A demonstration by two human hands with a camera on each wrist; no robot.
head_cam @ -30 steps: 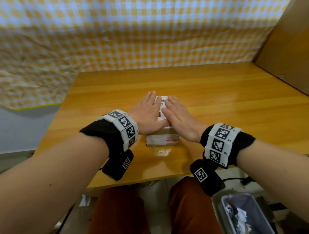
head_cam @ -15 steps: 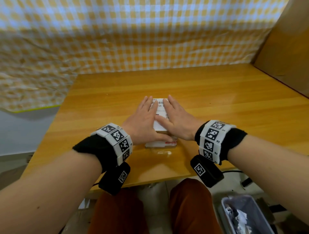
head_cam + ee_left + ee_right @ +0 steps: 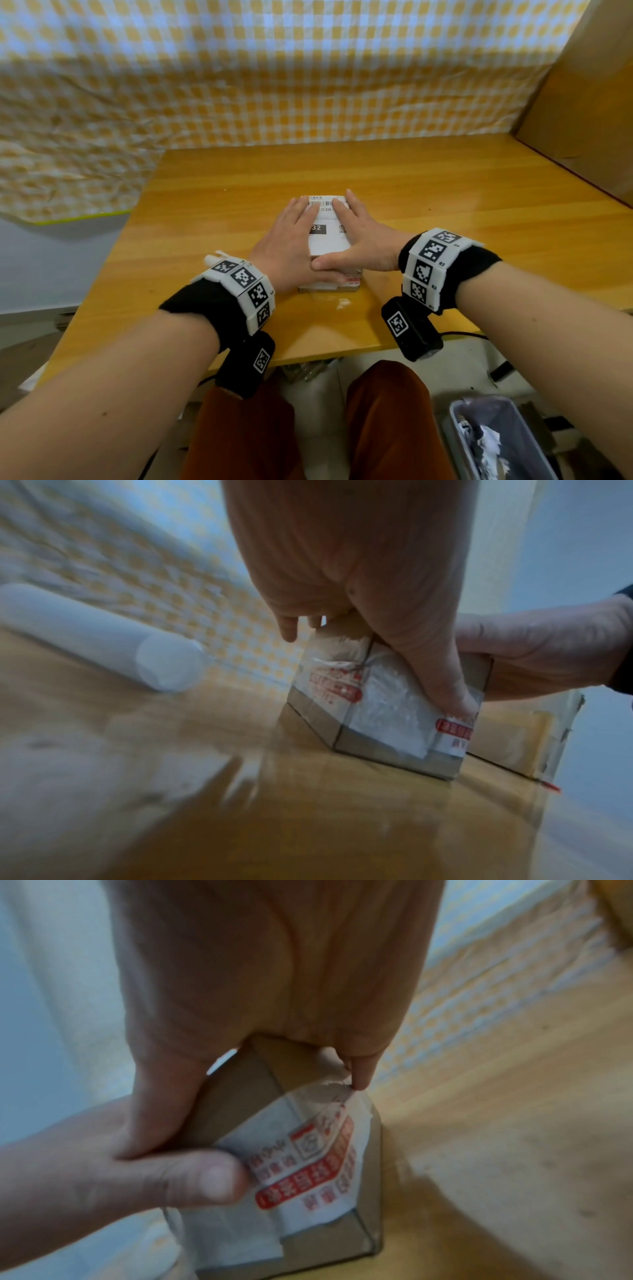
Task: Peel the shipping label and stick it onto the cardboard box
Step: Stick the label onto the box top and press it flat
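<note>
A small cardboard box (image 3: 328,287) stands near the middle of the wooden table (image 3: 445,192). The white shipping label (image 3: 327,238) with barcode and "32" lies flat on its top. My left hand (image 3: 291,236) and right hand (image 3: 359,231) both lie palm down on the label, fingers straight, fingertips at the box's far edge. The right thumb crosses over the left one at the near edge. In the left wrist view my left thumb (image 3: 441,674) hangs over the taped front face of the box (image 3: 377,718). The right wrist view shows red-printed tape on the box (image 3: 308,1164).
A white roll (image 3: 103,639) lies on the table left of the box. A yellow checked cloth (image 3: 274,85) hangs behind, and a cardboard panel (image 3: 589,102) stands at the right. A bin with paper scraps (image 3: 496,442) sits on the floor at lower right.
Both hands have slid forward along the label to the box's far edge and spread slightly apart, so more of the label's middle shows between them.
</note>
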